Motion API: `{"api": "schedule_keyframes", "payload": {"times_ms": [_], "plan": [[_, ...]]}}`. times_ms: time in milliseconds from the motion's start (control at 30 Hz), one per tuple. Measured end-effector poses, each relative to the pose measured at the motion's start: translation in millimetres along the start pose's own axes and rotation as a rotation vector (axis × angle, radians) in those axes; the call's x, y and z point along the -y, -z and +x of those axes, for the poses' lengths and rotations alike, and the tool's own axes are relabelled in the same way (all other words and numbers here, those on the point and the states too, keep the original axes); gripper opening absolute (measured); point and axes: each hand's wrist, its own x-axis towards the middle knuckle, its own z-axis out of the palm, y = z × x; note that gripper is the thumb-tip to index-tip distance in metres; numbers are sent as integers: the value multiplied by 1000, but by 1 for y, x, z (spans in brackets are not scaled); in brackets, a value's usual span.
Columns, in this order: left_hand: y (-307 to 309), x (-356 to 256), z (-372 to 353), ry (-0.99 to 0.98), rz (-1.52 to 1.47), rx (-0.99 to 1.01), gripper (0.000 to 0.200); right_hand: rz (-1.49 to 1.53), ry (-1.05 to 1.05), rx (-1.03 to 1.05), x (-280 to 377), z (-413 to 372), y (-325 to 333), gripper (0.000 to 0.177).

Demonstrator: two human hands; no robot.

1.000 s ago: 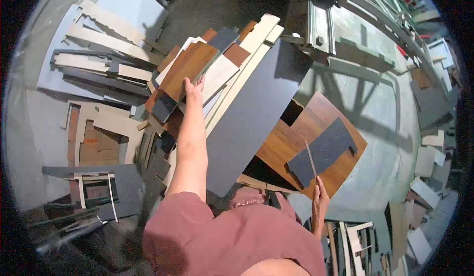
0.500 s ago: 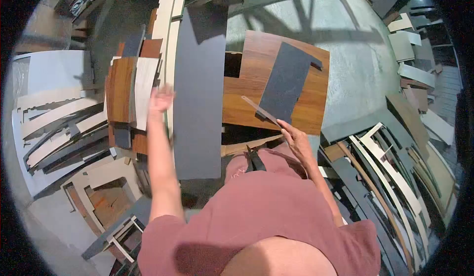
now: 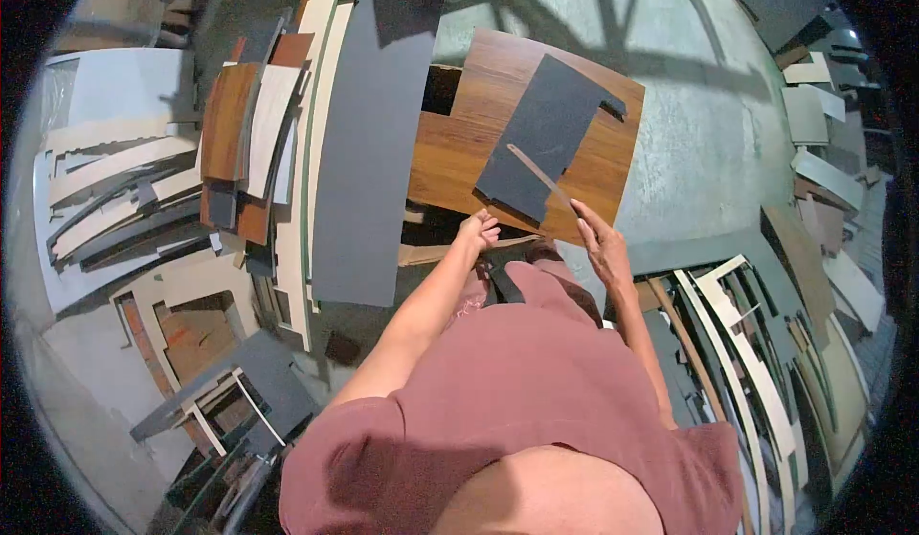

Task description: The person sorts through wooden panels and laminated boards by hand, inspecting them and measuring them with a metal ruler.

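A thin, flat, brownish strip-like tool is held at its near end in my right hand, its far end reaching over a dark grey panel. That panel has a notched corner and lies on a larger brown wood-grain board. My left hand is at the near edge of the wood-grain board, fingers curled and closed. What they hold, if anything, is hidden.
A long grey panel lies left of the board, beside pale strips. Stacked brown and white offcuts stand further left. Curved offcuts lean at lower right. More scrap pieces line the far right.
My left hand has come from over the offcuts at left to the board's near edge, its fingers now curled. The right hand still holds the strip-like tool. The view has shifted slightly.
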Motion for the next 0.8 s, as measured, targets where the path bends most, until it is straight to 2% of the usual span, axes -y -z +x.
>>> {"api": "schedule_keyframes", "payload": {"times_ms": [67, 100, 167, 200, 233, 367, 400, 500, 567, 600, 667, 700, 733, 800], "plan": [[-42, 12, -12, -134, -49, -344, 22, -16, -23, 10, -18, 0, 19, 29], [-23, 13, 6, -193, 88, -250, 23, -10, -11, 11, -27, 0, 31, 29], [-22, 17, 26, -245, 166, -304, 27, -49, -33, 32, -44, 1, 54, 30], [-30, 20, 30, -280, 243, -359, 34, -69, -49, 35, -52, 0, 65, 30], [-38, 24, 36, -276, 265, -392, 51, -60, -48, 18, -62, -1, 76, 30], [-62, 42, 54, -264, 296, -431, 58, -50, -38, -71, -112, -11, 118, 30], [-76, 48, 53, -316, 259, -562, 58, -84, -25, -94, -123, -13, 127, 30], [-97, 64, 51, -365, 252, -562, 59, -83, -57, -85, -146, -22, 152, 30], [-108, 77, 70, -696, 828, -1388, 58, -85, -70, -95, -158, -25, 165, 30], [-128, 89, 65, -704, 829, -1379, 58, -90, -90, -97, -163, -26, 171, 30], [-184, 112, 36, -1124, 1253, -1363, 56, -98, -103, -129, -171, -29, 181, 30], [-186, 109, 56, -1376, 1359, -1117, 50, -104, -120, -152, -176, -30, 186, 30], [-204, 105, 65, -1383, 1357, -1102, 50, -110, -120, -164, -180, -32, 191, 30], [-250, 92, 87, -1529, 1791, -730, 48, -72, -126, -202, -189, -40, 199, 30]]}}
